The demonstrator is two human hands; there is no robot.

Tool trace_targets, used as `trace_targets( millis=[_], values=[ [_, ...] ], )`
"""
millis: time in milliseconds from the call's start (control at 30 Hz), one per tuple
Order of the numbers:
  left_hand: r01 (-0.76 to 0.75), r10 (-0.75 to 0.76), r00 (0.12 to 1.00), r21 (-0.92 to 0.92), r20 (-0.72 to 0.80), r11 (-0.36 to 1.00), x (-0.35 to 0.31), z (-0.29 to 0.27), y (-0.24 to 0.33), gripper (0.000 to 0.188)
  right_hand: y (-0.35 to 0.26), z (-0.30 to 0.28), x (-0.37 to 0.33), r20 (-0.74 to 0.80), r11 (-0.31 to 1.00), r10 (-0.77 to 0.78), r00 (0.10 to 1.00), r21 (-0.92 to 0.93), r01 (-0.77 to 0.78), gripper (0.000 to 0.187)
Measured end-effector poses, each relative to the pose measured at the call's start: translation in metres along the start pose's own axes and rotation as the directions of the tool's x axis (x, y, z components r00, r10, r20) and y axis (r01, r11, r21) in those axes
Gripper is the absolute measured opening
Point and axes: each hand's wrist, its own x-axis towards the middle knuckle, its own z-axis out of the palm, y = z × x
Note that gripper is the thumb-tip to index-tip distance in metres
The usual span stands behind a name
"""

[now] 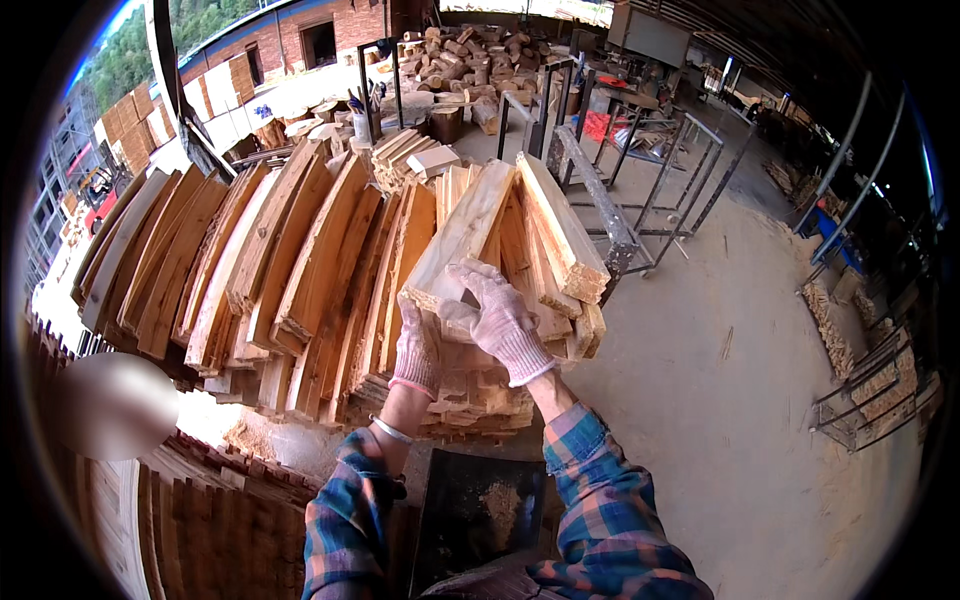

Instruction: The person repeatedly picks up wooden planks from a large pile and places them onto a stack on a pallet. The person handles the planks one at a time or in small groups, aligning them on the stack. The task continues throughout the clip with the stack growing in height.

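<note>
Both of my hands wear pale work gloves and are at the near end of a wooden board (462,228) on top of a stack of boards. My left hand (416,348) grips its left corner from below, fingers partly hidden by the wood. Over the right edge of that end curl the fingers of my right hand (497,318). Another thick board (562,230) lies just to the right, with thinner boards between the two. Leftward runs a long row of rough boards (310,250) leaning on edge against one another.
A metal frame (600,190) stands right of the stack, with more frames (690,170) behind. Cut logs (470,60) are heaped at the back. Stacked wood (220,530) fills the lower left. A black surface with sawdust (450,520) is near my body; slatted bundles (830,320) sit far right.
</note>
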Motion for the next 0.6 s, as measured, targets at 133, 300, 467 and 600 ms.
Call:
trace_targets(
  millis=[133, 300, 467, 600],
  values=[
    [-0.055, 0.063, 0.992, 0.067, -0.113, 0.996, 0.004, -0.006, 0.006, 0.080, 0.005, 0.010, 0.023, 0.036, 0.941, 0.336, 0.941, -0.052, -0.334, 0.067],
    [0.006, -0.032, 0.996, 0.308, 0.078, 0.951, -0.028, 0.043, 0.031, 0.074, 0.023, 0.002, 0.029, 0.145, 0.788, 0.519, 0.842, 0.302, -0.537, 0.076],
    [-0.181, 0.200, 0.977, 0.772, 0.072, 0.609, -0.108, 0.063, 0.046, 0.068, -0.026, -0.027, -0.052, 0.133, 0.498, 0.600, 0.789, 0.709, -0.499, 0.069],
    [0.001, 0.051, 0.995, 0.512, -0.089, 0.859, -0.192, 0.031, 0.036, 0.078, -0.036, -0.043, -0.184, 0.359, -0.160, 0.395, 0.846, 0.933, -0.321, 0.064]
  ],
)
